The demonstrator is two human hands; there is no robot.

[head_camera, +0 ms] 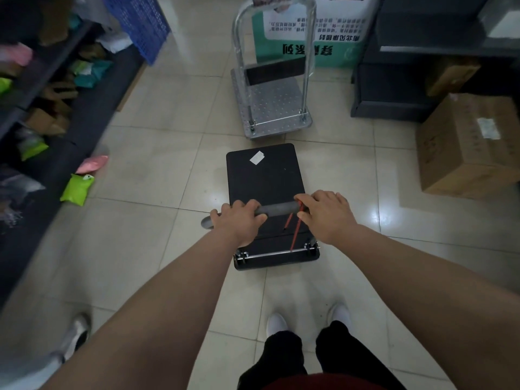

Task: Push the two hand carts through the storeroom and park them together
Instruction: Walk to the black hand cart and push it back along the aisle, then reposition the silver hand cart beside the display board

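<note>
My left fingers (pixel 247 206) and right fingers (pixel 306 199) curl round the grey handle (pixel 277 208) of the black cart (pixel 266 175), its front edge just short of the silver cart (pixel 277 108) beyond them, open floor (pixel 168 170) on both sides.

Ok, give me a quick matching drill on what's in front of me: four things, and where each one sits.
Things:
1. black flat-deck hand cart
2. silver perforated metal hand cart
3. brown cardboard box
4. lime-green plastic packet

Places:
A. on the floor at the right of the view
B. handle gripped by the left hand and right hand
C. on the floor beside the dark shelving
D. ahead, in front of the green-and-white sign

Pairs: 1-B, 2-D, 3-A, 4-C
</note>
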